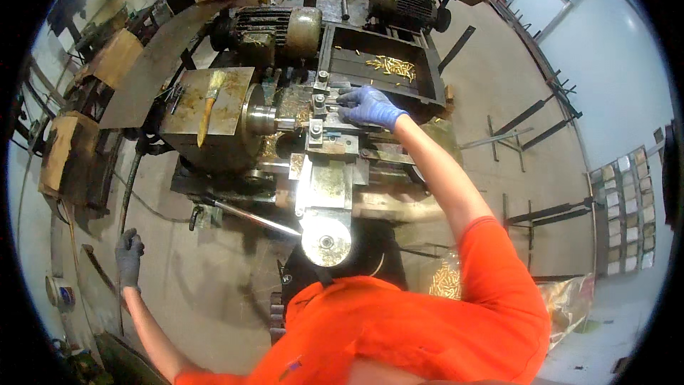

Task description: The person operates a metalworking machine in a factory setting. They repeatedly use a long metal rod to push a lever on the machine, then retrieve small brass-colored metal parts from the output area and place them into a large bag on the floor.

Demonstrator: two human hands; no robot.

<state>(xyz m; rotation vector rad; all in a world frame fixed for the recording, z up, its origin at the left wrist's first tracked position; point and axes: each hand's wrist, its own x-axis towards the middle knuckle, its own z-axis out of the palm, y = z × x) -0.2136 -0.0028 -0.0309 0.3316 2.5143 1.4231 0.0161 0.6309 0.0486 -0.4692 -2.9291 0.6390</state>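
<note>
I stand at a small metal lathe point(235, 128). My right hand point(370, 107), in a blue glove, rests on the tool slide just right of the tool post point(316, 128), fingers laid over a metal part; whether it grips anything I cannot tell. A short brass-coloured piece sticks out of the chuck point(260, 120) toward the tool post. My left hand point(129, 257), in a grey glove, hangs out to the left over the floor, fingers loosely curled, holding nothing. A round handwheel point(326, 242) sits at the near end of the slide, with a long lever point(249, 215) beside it.
A tray point(420, 84) behind the slide holds several small brass parts point(392, 65). A brush point(209, 103) lies on the headstock cover. Two motors point(285, 28) sit behind. A bag of brass parts point(445, 281) is at my right. Metal bars lie on the floor at right.
</note>
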